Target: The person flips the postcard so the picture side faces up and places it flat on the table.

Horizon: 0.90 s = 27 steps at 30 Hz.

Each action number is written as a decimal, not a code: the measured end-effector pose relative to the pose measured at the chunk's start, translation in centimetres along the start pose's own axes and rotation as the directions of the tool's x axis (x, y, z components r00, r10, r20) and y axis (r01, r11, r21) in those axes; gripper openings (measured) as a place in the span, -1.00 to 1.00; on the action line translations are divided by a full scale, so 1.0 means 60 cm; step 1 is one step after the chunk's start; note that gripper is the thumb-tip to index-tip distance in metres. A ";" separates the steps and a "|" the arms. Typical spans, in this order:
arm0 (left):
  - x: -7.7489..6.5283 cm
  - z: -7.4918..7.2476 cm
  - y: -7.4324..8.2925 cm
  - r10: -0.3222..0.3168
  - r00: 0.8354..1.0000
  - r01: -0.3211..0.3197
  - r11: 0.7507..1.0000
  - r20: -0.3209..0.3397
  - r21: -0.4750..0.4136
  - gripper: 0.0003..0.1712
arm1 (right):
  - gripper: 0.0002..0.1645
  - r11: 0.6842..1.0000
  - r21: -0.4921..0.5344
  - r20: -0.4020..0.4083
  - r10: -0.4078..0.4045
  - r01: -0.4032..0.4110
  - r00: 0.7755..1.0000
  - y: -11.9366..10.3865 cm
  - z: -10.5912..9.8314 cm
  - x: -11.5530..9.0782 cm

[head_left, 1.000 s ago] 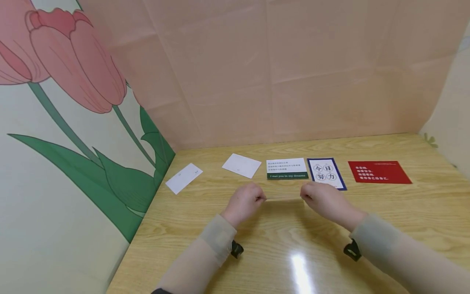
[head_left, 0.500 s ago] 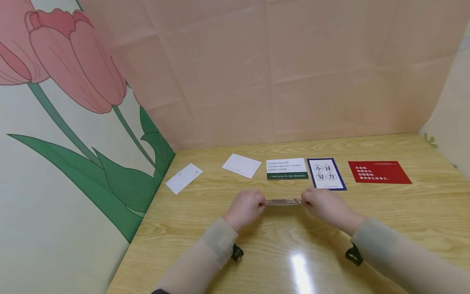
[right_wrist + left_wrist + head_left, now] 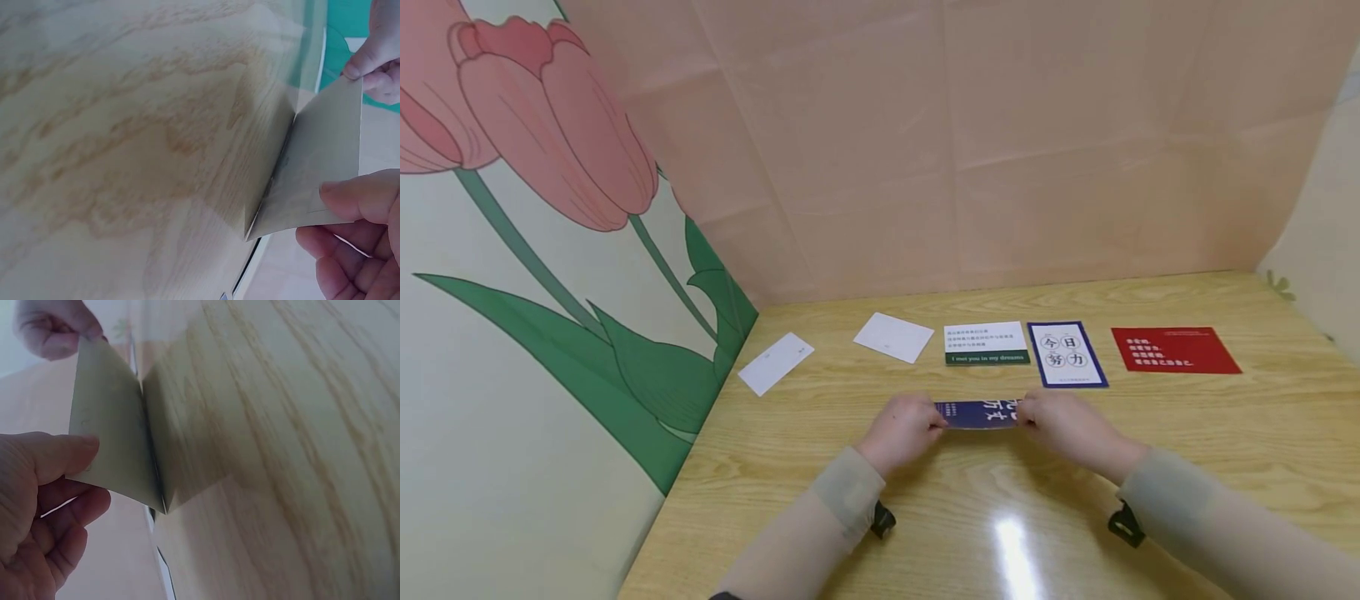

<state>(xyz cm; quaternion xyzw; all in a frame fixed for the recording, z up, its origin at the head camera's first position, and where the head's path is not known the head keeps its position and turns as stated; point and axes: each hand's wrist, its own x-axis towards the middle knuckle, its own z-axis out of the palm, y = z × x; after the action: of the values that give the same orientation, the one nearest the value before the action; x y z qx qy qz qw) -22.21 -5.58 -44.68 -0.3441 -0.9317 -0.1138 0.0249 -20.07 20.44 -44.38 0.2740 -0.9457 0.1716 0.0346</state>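
A dark blue card with white characters (image 3: 977, 415) is stretched between both hands, tilted so that its printed face shows in the head view. My left hand (image 3: 901, 429) pinches its left end between thumb and fingers, and my right hand (image 3: 1067, 425) pinches the right end. Seen from the left wrist, the card's plain pale back (image 3: 115, 419) faces the thumb, and its long lower edge appears to touch the tabletop. The right wrist view likewise shows the pale back (image 3: 319, 156), under the right thumb (image 3: 359, 197).
Along the back of the wooden table (image 3: 760, 517) lie two white cards, one tilted (image 3: 777, 364) and one nearer the middle (image 3: 893, 337). To their right are a white-and-green card (image 3: 987, 343), a blue-bordered card (image 3: 1067, 354) and a red card (image 3: 1176, 350). A pinkish cloth (image 3: 955, 150) hangs behind.
The held card has turned from nearly edge-on to showing its dark blue printed face. Both hands have come slightly lower and nearer the person. The cards on the table have stayed put.
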 end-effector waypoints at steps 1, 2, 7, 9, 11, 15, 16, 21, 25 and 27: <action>0.000 0.001 0.000 0.003 1.000 -0.003 1.000 0.006 0.001 -0.90 | -0.81 1.000 0.010 0.006 -0.007 0.007 1.000 0.000 0.000 0.000; 0.000 0.002 0.000 0.004 1.000 -0.004 1.000 0.014 0.006 -0.89 | -0.81 1.000 0.013 0.011 -0.008 0.008 1.000 0.001 0.000 -0.001; 0.000 0.007 -0.001 0.003 0.999 -0.003 1.000 0.052 0.001 -0.88 | -0.77 0.999 0.024 0.029 -0.031 0.030 0.999 0.002 0.002 -0.002; 0.000 0.008 -0.001 0.006 0.998 -0.006 1.000 0.061 -0.003 -0.89 | -0.76 0.999 0.033 0.033 -0.030 0.029 0.999 0.001 0.003 -0.003; 0.000 0.010 0.000 0.015 0.997 -0.016 1.000 0.070 0.001 -0.89 | -0.74 0.998 0.046 0.044 -0.035 0.033 0.998 0.001 0.005 -0.004; -0.002 0.017 -0.001 0.052 0.995 -0.054 0.998 0.085 0.017 -0.88 | -0.72 0.996 0.063 0.070 -0.063 0.059 0.996 0.002 0.011 -0.005; -0.002 0.019 -0.002 0.062 0.994 -0.064 0.998 0.088 0.022 -0.88 | -0.72 0.996 0.060 0.077 -0.072 0.068 0.994 0.003 0.012 -0.005; -0.004 0.031 -0.003 0.107 0.988 -0.116 0.990 0.108 0.078 -0.88 | -0.73 0.997 0.035 0.100 -0.069 0.066 0.993 0.006 0.021 -0.006; -0.006 0.036 0.000 0.108 0.984 -0.121 0.988 0.138 0.095 -0.89 | -0.72 0.999 0.034 0.135 -0.035 0.031 0.990 0.006 0.027 -0.008; -0.007 0.038 0.002 0.090 0.982 -0.105 0.991 0.165 0.083 -0.88 | -0.72 0.999 0.034 0.145 -0.030 0.025 0.989 0.006 0.029 -0.008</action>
<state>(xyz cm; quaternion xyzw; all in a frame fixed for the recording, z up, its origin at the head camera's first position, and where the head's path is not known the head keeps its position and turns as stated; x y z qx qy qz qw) -21.76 -5.22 -46.92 -0.3959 -0.9169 -0.0419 -0.0290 -19.79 20.39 -46.19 0.2993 -0.9390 0.1657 -0.0364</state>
